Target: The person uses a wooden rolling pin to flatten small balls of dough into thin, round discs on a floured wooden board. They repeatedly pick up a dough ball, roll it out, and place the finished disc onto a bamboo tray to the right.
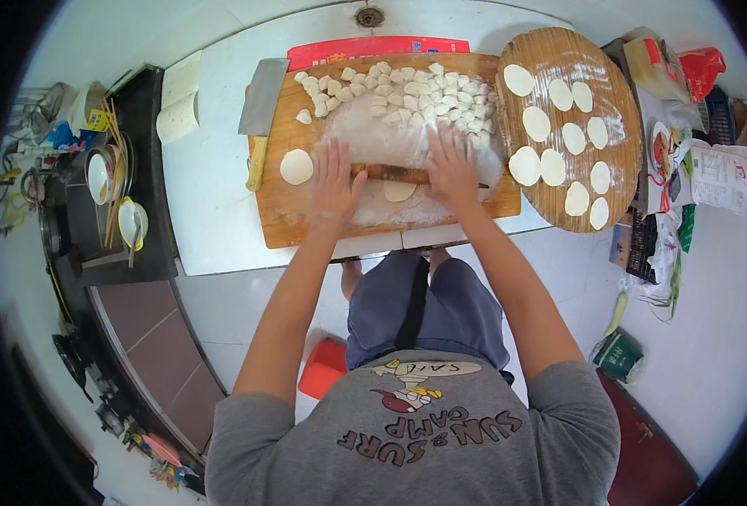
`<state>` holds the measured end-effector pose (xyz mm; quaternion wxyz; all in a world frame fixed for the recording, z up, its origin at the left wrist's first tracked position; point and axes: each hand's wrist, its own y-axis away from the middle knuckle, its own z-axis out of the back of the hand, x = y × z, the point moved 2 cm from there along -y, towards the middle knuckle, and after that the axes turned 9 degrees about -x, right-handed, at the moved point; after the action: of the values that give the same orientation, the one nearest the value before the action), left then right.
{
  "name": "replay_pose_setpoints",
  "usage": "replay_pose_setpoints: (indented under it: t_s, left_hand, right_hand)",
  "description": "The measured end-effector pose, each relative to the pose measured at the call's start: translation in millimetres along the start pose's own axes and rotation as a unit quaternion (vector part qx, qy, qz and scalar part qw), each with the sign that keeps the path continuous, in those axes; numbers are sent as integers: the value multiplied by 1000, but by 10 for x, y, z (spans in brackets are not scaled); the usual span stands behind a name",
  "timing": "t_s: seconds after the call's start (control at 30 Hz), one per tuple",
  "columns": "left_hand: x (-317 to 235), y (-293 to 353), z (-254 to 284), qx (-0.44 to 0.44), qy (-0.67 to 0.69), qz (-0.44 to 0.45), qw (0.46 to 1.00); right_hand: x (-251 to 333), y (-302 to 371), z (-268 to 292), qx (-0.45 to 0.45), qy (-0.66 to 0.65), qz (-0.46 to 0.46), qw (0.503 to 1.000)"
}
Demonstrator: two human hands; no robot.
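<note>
On a floured wooden cutting board [285, 223] lies a brown rolling pin [394, 173]. My left hand [335, 179] rests flat at its left end with the fingers stretched out. My right hand [452, 169] lies over its right end, fingers also extended, and the pin's thin tip shows past it. Under the pin, between my hands, a small flat dough round [399, 192] is partly hidden. Left of my left hand sits another rolled dough wrapper [296, 167]. Many small floured dough pieces [428, 97] are spread along the far side of the board.
A cleaver [264, 97] with a wooden handle lies across the board's left edge. On the right, a round wooden board [550, 202] carries several dough wrappers. Bowls with chopsticks [116, 181] stand on the dark counter at left. Bags and packages [723, 177] crowd the far right.
</note>
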<state>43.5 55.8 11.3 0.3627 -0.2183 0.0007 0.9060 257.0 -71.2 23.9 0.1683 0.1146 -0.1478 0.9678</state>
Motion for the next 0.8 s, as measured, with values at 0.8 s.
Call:
replay_pose_setpoints:
  t_s: [0.8]
  left_hand:
    - [-363,362,61,-113,101,-51,987]
  right_hand:
    - [-102,685,192,71,-47,-61,995]
